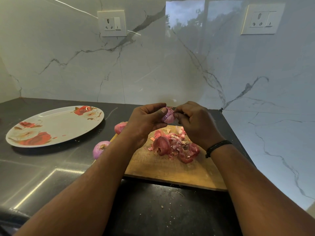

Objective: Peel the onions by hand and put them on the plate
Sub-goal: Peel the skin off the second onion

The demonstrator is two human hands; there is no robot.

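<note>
My left hand grips a small pink onion above the wooden cutting board; its thumb lies on the onion's top. My right hand pinches a bit of skin on the onion's right side. Two more onions lie on the dark counter left of the board: one near my left forearm, another partly hidden behind my left wrist. A pile of red onion skins sits on the board below my hands. The white oval plate with a red rose pattern stands at the left with nothing on it.
The dark counter meets marble walls at the back and right, forming a corner close behind the board. Small skin flakes are scattered on the counter in front of the board. Two wall sockets sit high on the wall.
</note>
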